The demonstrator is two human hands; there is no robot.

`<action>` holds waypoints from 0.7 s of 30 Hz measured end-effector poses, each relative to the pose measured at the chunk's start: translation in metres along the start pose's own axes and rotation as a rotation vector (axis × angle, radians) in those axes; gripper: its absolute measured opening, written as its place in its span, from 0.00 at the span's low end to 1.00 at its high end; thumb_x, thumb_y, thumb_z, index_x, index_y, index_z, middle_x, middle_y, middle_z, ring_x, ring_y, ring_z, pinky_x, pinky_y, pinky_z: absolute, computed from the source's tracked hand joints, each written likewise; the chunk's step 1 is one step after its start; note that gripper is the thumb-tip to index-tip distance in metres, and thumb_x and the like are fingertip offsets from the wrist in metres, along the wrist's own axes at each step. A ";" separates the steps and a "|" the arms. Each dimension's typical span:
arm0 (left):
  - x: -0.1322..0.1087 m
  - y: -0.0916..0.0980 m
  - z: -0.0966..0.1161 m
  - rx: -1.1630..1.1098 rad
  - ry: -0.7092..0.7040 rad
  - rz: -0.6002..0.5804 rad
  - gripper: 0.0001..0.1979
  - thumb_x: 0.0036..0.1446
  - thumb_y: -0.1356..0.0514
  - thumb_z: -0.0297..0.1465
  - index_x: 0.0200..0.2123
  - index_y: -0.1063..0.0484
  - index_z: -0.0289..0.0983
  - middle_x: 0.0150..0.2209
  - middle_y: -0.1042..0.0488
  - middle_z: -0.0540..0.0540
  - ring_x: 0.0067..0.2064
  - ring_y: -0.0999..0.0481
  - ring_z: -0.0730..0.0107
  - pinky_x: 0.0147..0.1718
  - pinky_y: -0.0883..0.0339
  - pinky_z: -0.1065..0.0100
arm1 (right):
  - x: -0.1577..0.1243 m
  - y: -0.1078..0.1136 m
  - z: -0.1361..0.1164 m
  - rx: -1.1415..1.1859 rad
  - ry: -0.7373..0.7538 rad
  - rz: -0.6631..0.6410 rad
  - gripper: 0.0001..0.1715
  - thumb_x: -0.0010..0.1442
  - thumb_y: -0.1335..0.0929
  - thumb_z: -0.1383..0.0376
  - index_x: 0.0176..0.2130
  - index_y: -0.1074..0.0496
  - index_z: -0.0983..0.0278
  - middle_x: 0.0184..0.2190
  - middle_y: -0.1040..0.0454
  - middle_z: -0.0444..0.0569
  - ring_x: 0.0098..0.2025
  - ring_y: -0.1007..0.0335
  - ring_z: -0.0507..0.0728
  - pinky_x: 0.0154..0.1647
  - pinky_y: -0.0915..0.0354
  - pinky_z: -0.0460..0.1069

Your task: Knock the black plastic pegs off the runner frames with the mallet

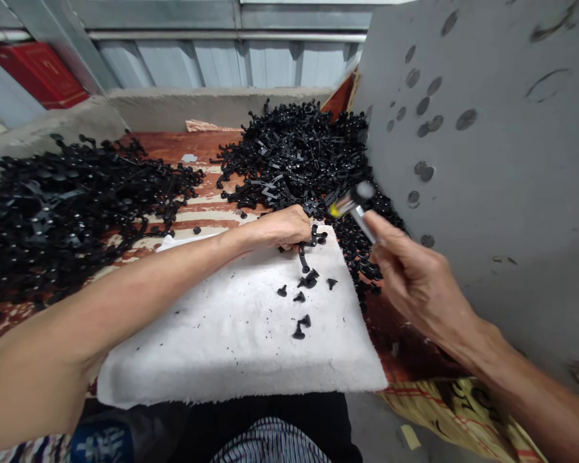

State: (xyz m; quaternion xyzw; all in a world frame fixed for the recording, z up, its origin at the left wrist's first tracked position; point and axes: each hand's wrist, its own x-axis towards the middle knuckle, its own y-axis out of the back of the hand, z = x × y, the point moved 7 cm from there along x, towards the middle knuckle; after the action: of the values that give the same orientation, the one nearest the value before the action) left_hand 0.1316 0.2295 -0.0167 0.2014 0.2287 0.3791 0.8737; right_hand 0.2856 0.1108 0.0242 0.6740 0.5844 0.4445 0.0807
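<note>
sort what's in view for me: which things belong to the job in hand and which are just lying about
Seemingly part of the job:
hammer, in the right hand
black part, at the left hand
white cloth, underneath
back pile and left pile, similar parts

Probably just lying about:
red item
yellow sack

Table (166, 146) with cloth (197, 334), black parts (299, 151)

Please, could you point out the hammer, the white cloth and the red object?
Hammer (356, 209): head camera view, where its handle meets its metal end.
White cloth (207, 328): head camera view, bare part of its surface.
Red object (41, 74): head camera view, middle of its visible side.
</note>
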 end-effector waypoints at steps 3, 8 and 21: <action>-0.001 0.001 -0.002 0.019 0.023 0.013 0.13 0.46 0.42 0.19 0.13 0.34 0.34 0.11 0.41 0.53 0.13 0.46 0.83 0.11 0.58 0.77 | -0.001 0.002 0.000 -0.007 0.001 0.024 0.30 0.62 0.36 0.69 0.63 0.32 0.57 0.51 0.23 0.54 0.48 0.23 0.65 0.51 0.28 0.62; 0.004 -0.001 -0.011 0.017 0.006 0.015 0.13 0.45 0.41 0.20 0.13 0.36 0.35 0.11 0.40 0.53 0.13 0.45 0.82 0.11 0.56 0.77 | -0.008 -0.009 0.010 -0.036 -0.040 -0.036 0.30 0.63 0.38 0.68 0.63 0.34 0.59 0.47 0.21 0.53 0.44 0.22 0.62 0.50 0.27 0.60; -0.053 0.040 0.005 -0.228 -0.010 0.047 0.04 0.52 0.39 0.25 0.25 0.28 0.33 0.25 0.26 0.46 0.16 0.41 0.83 0.15 0.50 0.76 | -0.039 0.000 0.022 0.444 -0.525 0.016 0.31 0.58 0.31 0.54 0.60 0.32 0.55 0.22 0.34 0.39 0.16 0.45 0.49 0.11 0.44 0.44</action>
State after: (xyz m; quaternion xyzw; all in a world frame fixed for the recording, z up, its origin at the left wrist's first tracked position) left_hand 0.0790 0.2137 0.0219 0.1077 0.1749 0.4221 0.8830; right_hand 0.3033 0.0862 -0.0086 0.7711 0.6209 0.1183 0.0765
